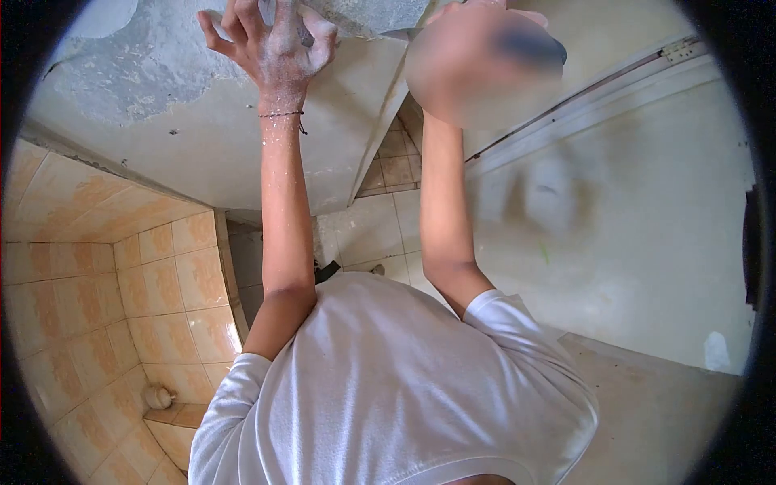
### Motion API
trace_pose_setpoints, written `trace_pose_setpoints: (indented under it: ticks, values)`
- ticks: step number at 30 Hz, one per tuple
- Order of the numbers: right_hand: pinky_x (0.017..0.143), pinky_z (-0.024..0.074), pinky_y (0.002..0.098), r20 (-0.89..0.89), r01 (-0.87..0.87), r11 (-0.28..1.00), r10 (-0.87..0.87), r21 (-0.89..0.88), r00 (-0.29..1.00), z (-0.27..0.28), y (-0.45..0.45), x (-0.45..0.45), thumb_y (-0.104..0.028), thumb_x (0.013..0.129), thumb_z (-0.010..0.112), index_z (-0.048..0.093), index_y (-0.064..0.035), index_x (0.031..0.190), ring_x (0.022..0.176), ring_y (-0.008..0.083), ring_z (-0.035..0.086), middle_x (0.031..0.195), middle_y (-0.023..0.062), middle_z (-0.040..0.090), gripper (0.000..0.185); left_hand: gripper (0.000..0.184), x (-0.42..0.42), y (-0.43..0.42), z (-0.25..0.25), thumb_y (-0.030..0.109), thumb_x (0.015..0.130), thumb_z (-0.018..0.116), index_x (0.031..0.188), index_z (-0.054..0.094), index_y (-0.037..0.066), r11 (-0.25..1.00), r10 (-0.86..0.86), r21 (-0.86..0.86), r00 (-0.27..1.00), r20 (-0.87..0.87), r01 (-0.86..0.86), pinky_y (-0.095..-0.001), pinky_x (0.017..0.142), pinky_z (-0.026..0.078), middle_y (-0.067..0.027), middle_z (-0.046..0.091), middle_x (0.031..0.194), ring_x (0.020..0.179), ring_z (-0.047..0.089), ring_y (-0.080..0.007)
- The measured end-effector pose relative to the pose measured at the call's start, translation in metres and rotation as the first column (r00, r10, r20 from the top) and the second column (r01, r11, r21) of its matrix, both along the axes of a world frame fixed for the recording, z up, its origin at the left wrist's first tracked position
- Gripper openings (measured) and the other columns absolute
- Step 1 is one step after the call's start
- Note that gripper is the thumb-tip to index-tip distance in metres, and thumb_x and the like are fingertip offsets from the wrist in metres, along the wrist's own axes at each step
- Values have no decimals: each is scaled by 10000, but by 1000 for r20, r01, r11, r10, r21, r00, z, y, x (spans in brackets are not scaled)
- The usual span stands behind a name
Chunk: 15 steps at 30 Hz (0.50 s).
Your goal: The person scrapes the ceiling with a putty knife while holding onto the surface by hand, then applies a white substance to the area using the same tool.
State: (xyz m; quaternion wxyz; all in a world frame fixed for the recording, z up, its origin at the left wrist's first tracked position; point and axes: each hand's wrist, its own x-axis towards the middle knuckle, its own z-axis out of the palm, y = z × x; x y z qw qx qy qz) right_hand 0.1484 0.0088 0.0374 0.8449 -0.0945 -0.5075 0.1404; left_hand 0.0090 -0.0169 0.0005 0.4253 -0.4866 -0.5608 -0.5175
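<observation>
My left hand (279,44), dusted with white powder and wearing a thin dark bracelet, is raised at the wall's peeling grey patch (153,77). Its fingers are bent and spread, with nothing visible between them. To its right my right hand (465,56) is closed round a dark-handled tool (529,48). A blur covers most of that hand and the tool. A thin grey edge shows left of the hand, near the wall corner; whether it belongs to the tool is unclear.
Orange-patterned tiles (166,279) line a recess at the left, with a round pale fitting (158,396) low down. A white door-like panel (614,218) with a metal-edged frame stands at the right. Floor tiles (368,230) show between my forearms.
</observation>
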Motion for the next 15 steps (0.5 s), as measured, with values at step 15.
trace_pose_setpoints:
  ticks: [15]
  values:
    - [257,238,237,-113,-120,982,137,144,984,-2,-5,0,-49,847,533,316,-59,801,306,70,227,432,-13,286,222,755,-7,12,-7,691,909,212,1333,562,173,998,26,65,999,-27,-25,-505,1143,95,-112,466,1401,1314,403,-275]
